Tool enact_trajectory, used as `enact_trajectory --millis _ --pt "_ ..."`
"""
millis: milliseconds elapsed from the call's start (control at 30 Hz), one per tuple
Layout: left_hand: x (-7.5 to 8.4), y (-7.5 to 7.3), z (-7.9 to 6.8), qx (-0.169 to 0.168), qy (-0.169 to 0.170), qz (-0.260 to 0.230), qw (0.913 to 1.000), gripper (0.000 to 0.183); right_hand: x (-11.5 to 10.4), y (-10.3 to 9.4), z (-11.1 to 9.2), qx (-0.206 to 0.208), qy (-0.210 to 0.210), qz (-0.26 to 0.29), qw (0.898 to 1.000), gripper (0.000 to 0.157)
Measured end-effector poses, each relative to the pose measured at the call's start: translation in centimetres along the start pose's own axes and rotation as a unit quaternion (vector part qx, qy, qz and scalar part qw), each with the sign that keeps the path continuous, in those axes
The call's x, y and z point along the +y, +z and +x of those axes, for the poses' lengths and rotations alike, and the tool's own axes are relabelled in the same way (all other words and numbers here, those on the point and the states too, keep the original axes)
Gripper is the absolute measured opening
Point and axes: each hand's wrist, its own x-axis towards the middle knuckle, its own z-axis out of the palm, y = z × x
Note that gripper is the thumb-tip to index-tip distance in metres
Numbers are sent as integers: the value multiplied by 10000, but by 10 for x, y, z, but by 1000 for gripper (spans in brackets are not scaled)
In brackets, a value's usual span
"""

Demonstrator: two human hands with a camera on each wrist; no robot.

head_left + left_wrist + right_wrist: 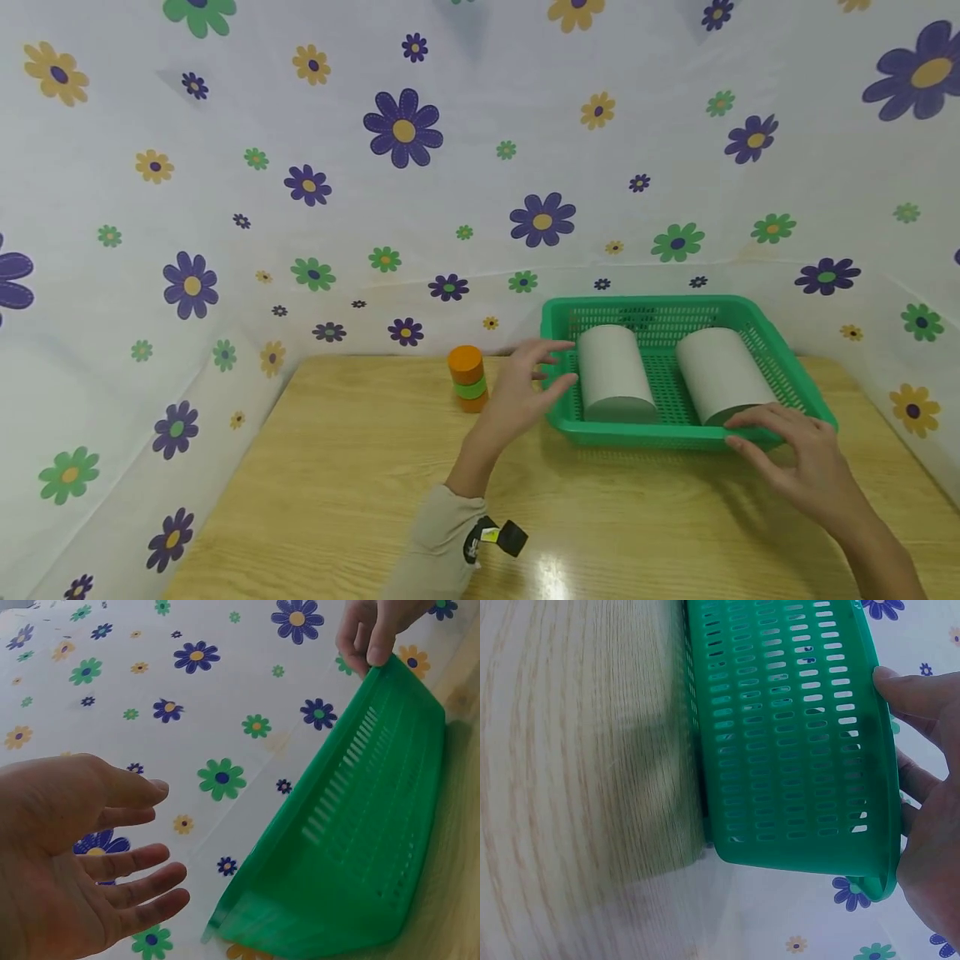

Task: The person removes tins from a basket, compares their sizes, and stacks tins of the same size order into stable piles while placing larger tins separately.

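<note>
A green plastic basket (645,432) sits at the back right of the wooden table. Two white cylinders, like paper rolls, lie in it: one on the left (615,367) and one on the right (722,373). My right hand (813,467) pinches the front rim near its right end, thumb outside and fingers over the edge, as the right wrist view shows at the basket wall (787,750). Beside the basket's left end is my left hand (517,396), its fingers spread and relaxed. The left wrist view has this hand (82,855) apart from the rim, holding nothing.
An orange cylinder with a green band (470,389) stands upright on the table (337,467), just left of my left hand. Flower-printed white cloth (465,200) hangs behind the table and along both sides.
</note>
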Motion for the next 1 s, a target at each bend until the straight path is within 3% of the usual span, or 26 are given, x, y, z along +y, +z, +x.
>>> enact_trajectory --millis 200,400,533,733,1000 --pt "3 20 19 -180 -182 211 9994 47 -1 -1 0 20 -19 9 10000 38" --pt "5 30 32 -511 -473 770 9946 55 0 -1 1 71 -137 -6 9999 41" --pt "3 38 40 -837 -714 1056 9883 58 3 -1 1 109 -231 -15 9997 43" --pt "0 53 54 -984 -1100 1436 9786 60 5 -2 0 146 -256 -39 9996 44" --pt "4 67 72 -1176 -1759 2045 9557 73 3 0 1 96 -254 6 9996 43"
